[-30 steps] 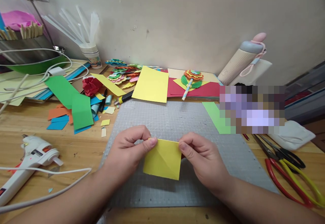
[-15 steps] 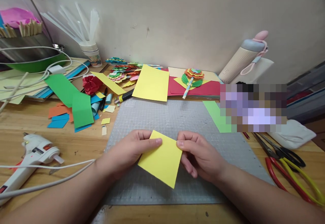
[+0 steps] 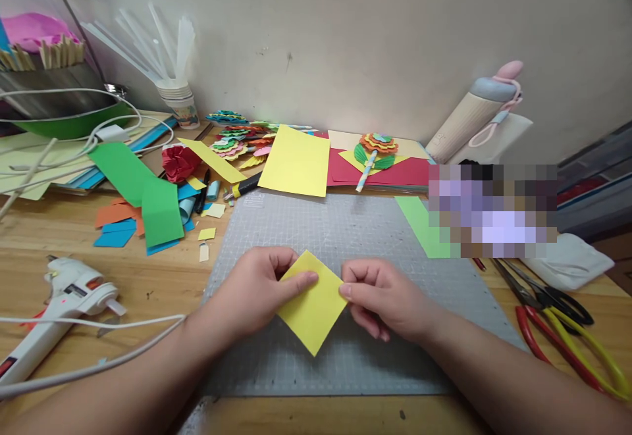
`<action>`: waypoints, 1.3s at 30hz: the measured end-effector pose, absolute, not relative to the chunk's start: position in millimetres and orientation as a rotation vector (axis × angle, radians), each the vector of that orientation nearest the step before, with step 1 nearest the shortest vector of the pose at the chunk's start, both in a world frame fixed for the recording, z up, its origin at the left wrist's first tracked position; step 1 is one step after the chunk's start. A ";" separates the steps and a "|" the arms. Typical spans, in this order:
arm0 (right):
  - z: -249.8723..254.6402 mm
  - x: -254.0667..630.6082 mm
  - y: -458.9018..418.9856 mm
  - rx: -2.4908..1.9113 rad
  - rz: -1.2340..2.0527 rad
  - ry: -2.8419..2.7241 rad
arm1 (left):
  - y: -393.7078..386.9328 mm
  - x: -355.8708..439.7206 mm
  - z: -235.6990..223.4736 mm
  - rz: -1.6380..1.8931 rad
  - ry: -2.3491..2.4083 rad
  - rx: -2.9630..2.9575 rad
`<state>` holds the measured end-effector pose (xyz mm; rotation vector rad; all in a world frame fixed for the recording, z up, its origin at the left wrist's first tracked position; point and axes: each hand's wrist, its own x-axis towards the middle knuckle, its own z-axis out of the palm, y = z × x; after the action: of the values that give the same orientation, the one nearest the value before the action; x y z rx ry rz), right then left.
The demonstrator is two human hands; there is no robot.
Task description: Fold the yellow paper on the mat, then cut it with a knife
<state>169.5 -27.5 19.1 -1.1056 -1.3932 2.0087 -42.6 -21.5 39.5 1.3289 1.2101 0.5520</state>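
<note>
A small yellow paper square [image 3: 312, 303] is held just above the grey cutting mat [image 3: 345, 237], turned so that one corner points toward me. My left hand [image 3: 257, 293] pinches its left side, thumb on top and fingers curled under. On the right corner my right hand [image 3: 382, 297] pinches it between thumb and forefinger, the other fingers curled below.
A white glue gun [image 3: 54, 313] with its cable lies at the left. Red and yellow scissors [image 3: 563, 330] lie at the right. Beyond the mat are a yellow sheet [image 3: 296, 162], green strips [image 3: 143, 191], paper flowers [image 3: 378, 149], a cup of straws [image 3: 180, 102] and a bottle [image 3: 474, 116].
The yellow square has turned clockwise from lying square-on to standing on a corner like a diamond. Both hands shifted their pinch along its edges and moved slightly closer together.
</note>
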 end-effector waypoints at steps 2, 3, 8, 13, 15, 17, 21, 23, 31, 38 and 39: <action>20.4 170.4 -27.7 -1.098 1.904 -1.411 | -17.9 -45.4 38.8 0.519 1.105 1.170; 21.0 170.4 -28.4 -1.095 1.854 -1.409 | -16.2 -46.7 38.7 0.497 1.051 1.117; 22.0 167.0 -36.8 -1.101 1.743 -1.462 | -16.1 -47.4 39.3 0.446 1.055 1.230; 21.7 162.7 -46.1 -1.095 1.576 -1.541 | -20.3 -43.7 39.0 0.614 1.256 1.508; 21.7 163.0 -47.1 -1.049 1.536 -1.492 | -19.9 -42.7 39.1 0.672 1.153 1.329; 21.8 163.8 -46.8 -1.000 1.506 -1.415 | -19.5 -41.1 39.3 0.743 0.993 1.062; 21.0 163.0 -45.9 -0.951 1.496 -1.301 | -21.9 -37.1 37.5 0.793 0.761 0.801; 20.3 161.1 -46.3 -0.951 1.504 -1.292 | -24.0 -36.0 35.7 0.771 0.796 0.864; 29.8 153.8 -67.6 -1.059 1.071 -1.597 | -40.6 -29.3 36.8 1.008 1.190 1.342; 27.3 154.4 -64.2 -0.982 1.015 -1.479 | -36.6 -29.7 39.0 0.837 1.033 1.234; 26.8 154.4 -61.6 -0.978 1.039 -1.443 | -35.1 -29.8 38.8 0.783 1.002 1.205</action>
<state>154.4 -61.6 26.8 -0.9775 -1.4435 1.0392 -29.8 -35.1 38.8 1.2045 1.0018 0.7827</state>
